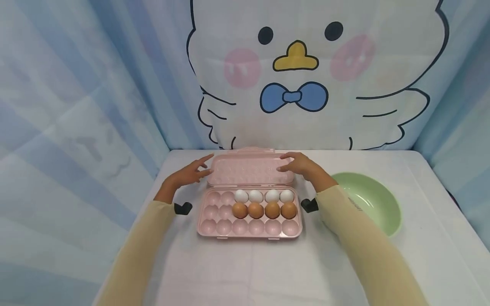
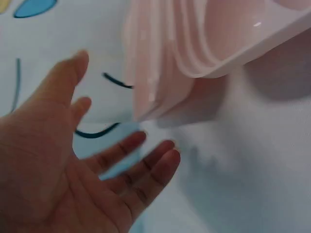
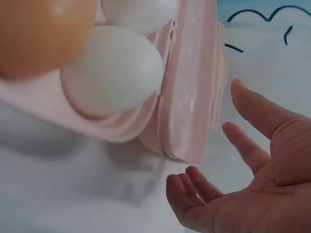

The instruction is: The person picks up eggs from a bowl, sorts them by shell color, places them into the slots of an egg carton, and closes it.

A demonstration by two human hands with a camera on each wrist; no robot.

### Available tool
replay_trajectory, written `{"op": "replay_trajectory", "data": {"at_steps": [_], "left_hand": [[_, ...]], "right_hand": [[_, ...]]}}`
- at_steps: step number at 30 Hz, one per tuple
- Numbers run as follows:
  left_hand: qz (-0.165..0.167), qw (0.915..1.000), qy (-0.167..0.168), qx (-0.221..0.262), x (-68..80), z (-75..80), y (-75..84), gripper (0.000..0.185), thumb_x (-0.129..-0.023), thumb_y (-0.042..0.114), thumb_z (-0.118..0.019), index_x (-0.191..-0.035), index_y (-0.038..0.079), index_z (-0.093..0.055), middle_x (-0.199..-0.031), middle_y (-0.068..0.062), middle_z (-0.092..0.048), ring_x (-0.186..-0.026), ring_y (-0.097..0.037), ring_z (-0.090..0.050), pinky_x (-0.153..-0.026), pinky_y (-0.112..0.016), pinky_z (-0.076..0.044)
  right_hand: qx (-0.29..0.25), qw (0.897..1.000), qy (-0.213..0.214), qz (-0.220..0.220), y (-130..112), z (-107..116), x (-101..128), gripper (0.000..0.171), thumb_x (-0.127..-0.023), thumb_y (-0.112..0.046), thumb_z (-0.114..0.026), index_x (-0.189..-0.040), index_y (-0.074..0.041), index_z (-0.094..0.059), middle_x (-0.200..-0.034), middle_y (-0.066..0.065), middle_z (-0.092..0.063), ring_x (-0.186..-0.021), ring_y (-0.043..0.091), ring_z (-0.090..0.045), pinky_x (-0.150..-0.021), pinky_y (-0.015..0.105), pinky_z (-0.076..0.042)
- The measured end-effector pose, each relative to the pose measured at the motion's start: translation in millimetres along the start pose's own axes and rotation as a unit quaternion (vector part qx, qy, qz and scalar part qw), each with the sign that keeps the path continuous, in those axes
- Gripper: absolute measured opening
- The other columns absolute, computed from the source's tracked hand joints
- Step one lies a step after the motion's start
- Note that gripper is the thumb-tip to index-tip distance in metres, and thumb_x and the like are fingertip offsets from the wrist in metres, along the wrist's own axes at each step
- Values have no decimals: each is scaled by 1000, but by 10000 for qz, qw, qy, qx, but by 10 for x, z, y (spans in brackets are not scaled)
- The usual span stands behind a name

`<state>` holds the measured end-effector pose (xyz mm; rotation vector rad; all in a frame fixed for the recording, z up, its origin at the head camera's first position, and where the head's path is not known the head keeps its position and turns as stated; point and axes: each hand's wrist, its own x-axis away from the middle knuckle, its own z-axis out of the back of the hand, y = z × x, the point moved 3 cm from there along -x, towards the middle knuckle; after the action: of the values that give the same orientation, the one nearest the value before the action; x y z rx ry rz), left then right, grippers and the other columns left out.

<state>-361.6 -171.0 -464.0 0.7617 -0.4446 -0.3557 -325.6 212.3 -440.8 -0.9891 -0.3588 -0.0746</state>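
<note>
Both hands are spread wide and hold nothing: the left hand (image 1: pixel 190 173) hovers just beside the left end of the raised lid (image 1: pixel 248 168), the right hand (image 1: pixel 300 166) at its right end, fingers straight, whether touching I cannot tell. The lid belongs to a pink egg tray (image 1: pixel 214 227) at the table's (image 1: pixel 245 272) middle, with four white eggs (image 1: pixel 264 196) above four brown eggs (image 1: pixel 264 210). A green bowl (image 1: pixel 377 199) sits to the right
</note>
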Motion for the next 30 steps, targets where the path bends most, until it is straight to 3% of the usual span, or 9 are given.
{"op": "replay_trajectory", "data": {"at_steps": [2,5,8,12,16,21,27,30], "left_hand": [[360,9986,-138,353,-139,-112,-121,70,-109,34,-55,-167,22,-19,-145,-27,-43,-113,-36,-59,-96,-49,-52],[513,9962,-270,651,-241,-263,-227,68,-108,29,-57,-166,18,-23,-138,-28,-49,-103,-31,-65,-93,-44,-55],[416,9975,-119,554,-265,-327,-256,63,-107,23,-59,-164,14,-32,-136,-26,-51,-99,-27,-66,-92,-42,-54],[334,9987,253,292,-235,-281,-224,59,-105,20,-62,-160,12,-41,-134,-22,-55,-98,-27,-66,-91,-42,-52],[86,9982,336,492,-202,-223,-180,61,-104,16,-64,-160,11,-40,-135,-23,-54,-104,-29,-64,-91,-42,-54],[-466,9936,719,735,-150,-149,-182,66,-102,10,-67,-161,13,-39,-135,-23,-54,-106,-31,-65,-88,-41,-55],[-1115,9836,1247,667,9,-104,-153,70,-100,4,-68,-162,19,-39,-139,-21,-55,-112,-34,-66,-94,-45,-55],[-1274,9784,1359,900,143,-87,-91,69,-101,6,-67,-161,19,-37,-148,-21,-51,-120,-37,-63,-100,-50,-51]], "right_hand": [[-257,9984,-210,-460,115,-52,-62,62,-99,-19,-70,-155,-8,-45,-160,25,-34,-143,43,-36,-115,57,-34],[-390,9961,-202,-761,277,-135,-109,57,-104,-18,-63,-156,-7,-42,-159,26,-35,-137,39,-42,-113,52,-38],[-221,9976,170,-634,389,-173,-122,49,-107,-14,-53,-154,-2,-44,-156,28,-38,-130,38,-47,-108,49,-44],[-185,9969,706,-310,448,-163,-118,45,-105,-3,-44,-149,2,-49,-152,31,-42,-129,40,-48,-106,49,-45],[-325,9949,952,-32,439,-126,-94,47,-102,2,-43,-149,1,-50,-152,29,-41,-132,40,-46,-106,47,-45],[-404,9884,1349,566,337,-70,-20,45,-102,1,-51,-147,-2,-55,-149,26,-46,-125,39,-54,-93,40,-50],[79,9741,1861,1278,234,-33,139,43,-101,4,-56,-142,-7,-60,-156,20,-43,-121,42,-61,-89,46,-55],[305,9642,1978,1739,183,-37,264,38,-100,8,-54,-134,-5,-62,-158,20,-42,-121,44,-61,-89,51,-56]]}}
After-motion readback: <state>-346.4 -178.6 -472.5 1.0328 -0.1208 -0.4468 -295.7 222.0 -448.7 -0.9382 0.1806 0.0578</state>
